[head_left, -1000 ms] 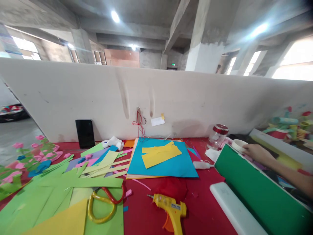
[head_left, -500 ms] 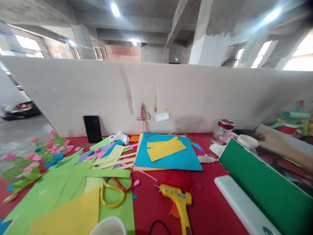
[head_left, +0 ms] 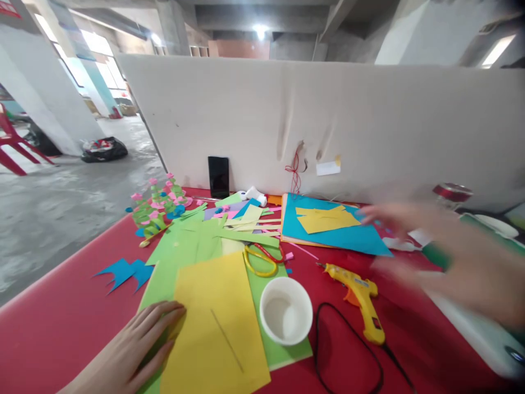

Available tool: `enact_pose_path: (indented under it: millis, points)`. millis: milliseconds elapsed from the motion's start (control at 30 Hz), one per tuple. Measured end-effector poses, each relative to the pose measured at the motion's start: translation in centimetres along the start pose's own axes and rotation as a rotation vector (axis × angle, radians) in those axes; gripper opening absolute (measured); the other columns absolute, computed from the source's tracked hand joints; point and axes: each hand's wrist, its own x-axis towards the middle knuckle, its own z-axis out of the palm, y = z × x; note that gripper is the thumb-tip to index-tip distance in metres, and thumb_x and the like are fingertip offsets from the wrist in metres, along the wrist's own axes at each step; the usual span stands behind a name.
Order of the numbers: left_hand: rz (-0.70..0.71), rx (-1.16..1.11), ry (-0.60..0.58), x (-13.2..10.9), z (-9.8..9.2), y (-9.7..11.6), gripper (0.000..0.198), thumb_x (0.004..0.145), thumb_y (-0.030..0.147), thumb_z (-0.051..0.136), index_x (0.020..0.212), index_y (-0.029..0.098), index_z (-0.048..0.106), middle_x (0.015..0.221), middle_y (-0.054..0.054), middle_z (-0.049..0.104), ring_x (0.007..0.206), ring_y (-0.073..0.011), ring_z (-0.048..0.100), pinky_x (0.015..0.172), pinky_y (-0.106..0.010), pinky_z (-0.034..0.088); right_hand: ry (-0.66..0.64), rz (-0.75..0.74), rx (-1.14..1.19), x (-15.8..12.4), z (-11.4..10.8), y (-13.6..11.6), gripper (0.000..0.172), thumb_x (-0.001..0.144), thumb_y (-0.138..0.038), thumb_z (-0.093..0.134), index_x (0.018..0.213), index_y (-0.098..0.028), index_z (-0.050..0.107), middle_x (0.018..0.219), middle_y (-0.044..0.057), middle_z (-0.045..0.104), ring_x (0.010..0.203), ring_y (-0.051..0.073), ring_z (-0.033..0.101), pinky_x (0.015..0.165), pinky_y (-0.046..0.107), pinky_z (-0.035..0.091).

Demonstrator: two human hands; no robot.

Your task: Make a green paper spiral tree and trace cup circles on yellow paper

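My left hand (head_left: 141,345) lies at the left edge of a yellow paper sheet (head_left: 217,328), fingers stretched out with their tips on it. A thin dark line runs across the sheet, which lies over green paper (head_left: 194,249). My right hand (head_left: 426,246) is blurred by motion above the right side of the table, thumb and fingers apart, nothing visible between them. Near it are blue paper (head_left: 295,219) with yellow pieces (head_left: 328,220) on top and a yellow glue gun (head_left: 363,298). A white cup (head_left: 286,311) stands beside the yellow sheet.
Yellow-and-red-handled scissors (head_left: 260,261) lie on the green paper. Paper flowers (head_left: 158,205) and blue cutouts (head_left: 125,273) are at left. A phone (head_left: 219,177) leans against the white partition (head_left: 229,109). The glue gun's black cord (head_left: 348,328) loops in front. A red-lidded jar (head_left: 451,192) stands far right.
The view has swung left and down. My left hand has come into view at the yellow sheet. My right hand has moved from the far right toward the blue paper.
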Motion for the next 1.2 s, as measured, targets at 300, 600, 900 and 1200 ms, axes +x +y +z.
enact_pose_path:
  millis: [300, 600, 900, 1200]
  points:
    - [-0.055, -0.231, -0.036, -0.3, -0.8, -0.1, 0.039, 0.087, 0.022, 0.039, 0.125, 0.023, 0.035, 0.125, -0.006, 0.044, 0.115, -0.0188, 0.043, 0.095, -0.029, 0.042, -0.441, -0.225, 0.039, 1.2, 6.5, -10.0, 0.069, 0.06, -0.029, 0.066, 0.123, -0.036, 0.038, 0.137, 0.002, 0.03, 0.118, 0.028, 0.04, 0.088, 0.041, 0.044]
    - [-0.042, -0.571, 0.034, 0.4, -2.9, 0.0, 0.04, 0.087, 0.019, 0.037, 0.126, 0.025, 0.029, 0.126, -0.007, 0.039, 0.119, -0.0203, 0.038, 0.098, -0.033, 0.039, -0.144, 0.191, 0.814, 2.3, 8.8, -11.7, 0.061, 0.06, -0.032, 0.072, 0.115, -0.028, 0.045, 0.124, 0.003, 0.046, 0.111, 0.023, 0.044, 0.09, 0.034, 0.039]
    - [-0.148, -1.133, 0.252, 2.7, -4.8, 0.7, 0.082, 0.071, 0.023, 0.067, 0.133, 0.03, 0.014, 0.139, -0.005, 0.026, 0.128, -0.0234, 0.027, 0.107, -0.04, 0.026, -0.437, 0.555, 2.183, 4.4, 16.9, -22.0, 0.032, 0.084, -0.042, 0.042, 0.105, -0.023, 0.056, 0.099, 0.001, 0.063, 0.078, 0.014, 0.058, 0.065, 0.025, 0.045]
    - [-0.368, -1.403, 0.176, 1.4, -5.6, 0.0, 0.076, 0.061, 0.022, 0.073, 0.124, 0.025, 0.03, 0.124, -0.007, 0.045, 0.114, -0.0226, 0.045, 0.088, -0.029, 0.046, -0.662, 0.518, 2.233, 5.1, 20.0, -25.7, 0.041, 0.083, -0.053, 0.038, 0.096, -0.021, 0.059, 0.081, 0.003, 0.065, 0.077, 0.016, 0.059, 0.066, 0.026, 0.044]
